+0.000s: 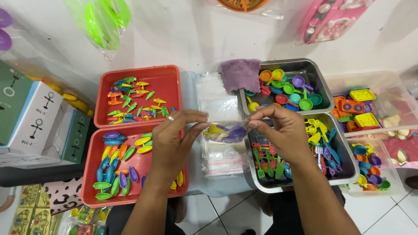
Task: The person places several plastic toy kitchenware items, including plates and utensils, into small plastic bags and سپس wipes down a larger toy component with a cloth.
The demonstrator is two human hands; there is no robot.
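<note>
Hands are pinching both ends of a small clear zip bag right in the middle: left hand on its left edge, right hand on the right. There's a purple spoon and something yellow inside. It's held just above a stack of empty clear bags. Red trays of tiny plastic boats and carrots sit to the left, steel trays of toy cups and utensils to the right.

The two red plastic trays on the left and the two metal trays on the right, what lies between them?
In the head view, a stack of clear plastic bags lies between them, with the left hand and right hand holding one small filled clear bag above it.
</note>
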